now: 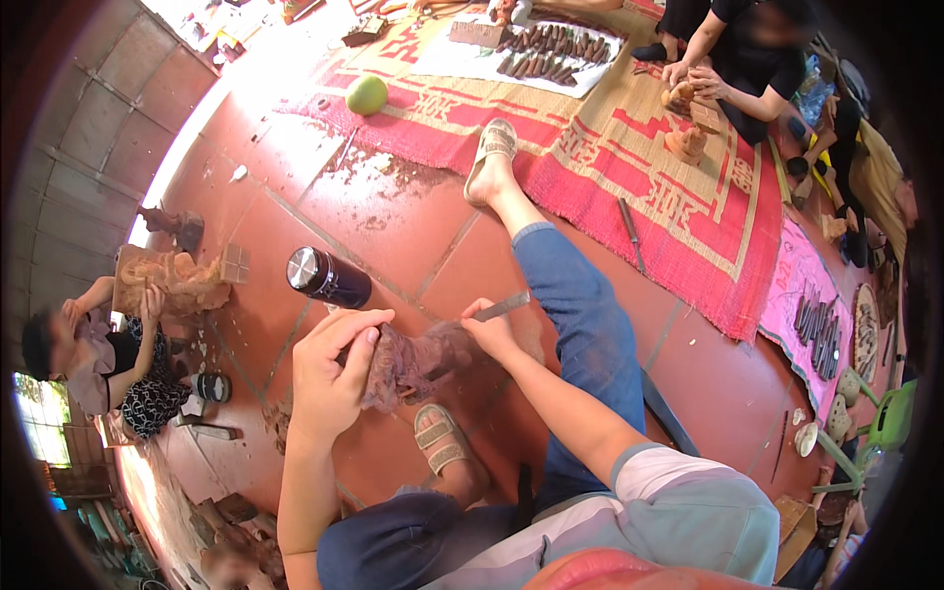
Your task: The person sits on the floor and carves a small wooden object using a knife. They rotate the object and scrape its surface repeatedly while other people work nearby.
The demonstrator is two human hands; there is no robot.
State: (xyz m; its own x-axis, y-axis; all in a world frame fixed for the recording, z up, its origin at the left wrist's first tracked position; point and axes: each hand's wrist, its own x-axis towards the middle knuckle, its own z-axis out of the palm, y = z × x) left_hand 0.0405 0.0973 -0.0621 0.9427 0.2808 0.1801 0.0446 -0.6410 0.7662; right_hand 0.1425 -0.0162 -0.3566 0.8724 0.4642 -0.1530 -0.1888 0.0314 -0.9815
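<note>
My left hand grips the top of a reddish-brown wood carving that rests on the tiled floor between my legs. My right hand holds a metal chisel, its tip set against the carving's right side. My sandalled left foot lies just below the carving. My right leg in blue jeans stretches away toward the mat.
A dark flask lies on the red tiles by my left hand. A person at the left works on another carving. A person at the top right carves on a red woven mat. A green fruit and several chisels lie farther off.
</note>
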